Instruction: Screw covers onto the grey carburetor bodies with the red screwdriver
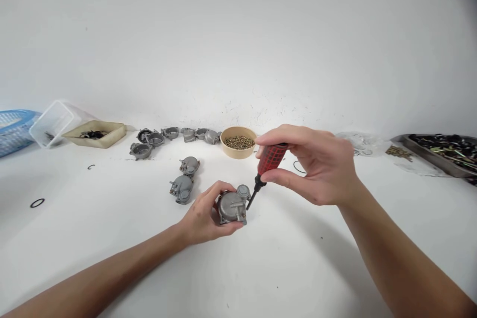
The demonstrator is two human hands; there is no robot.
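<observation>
My left hand (pixel 208 213) is wrapped round a grey metal housing (pixel 231 206) with a round cap, low in the middle of the view. My right hand (pixel 313 166) grips a screwdriver (pixel 271 159) by its red and black handle. The dark shaft slants down to the left, and its tip is beside the housing's right edge; whether they touch I cannot tell. Two similar grey housings, one (pixel 181 188) nearer and one (pixel 190 165) behind it, lie left of the held one.
Behind stand a round tub (pixel 238 152) of brass-coloured screws and several grey metal parts (pixel 141 150). A beige tray (pixel 112 138), clear box (pixel 55 126) and blue basket (pixel 17 134) are at left. A metal tray (pixel 428 151) of parts is at right. A black ring (pixel 37 203) lies left.
</observation>
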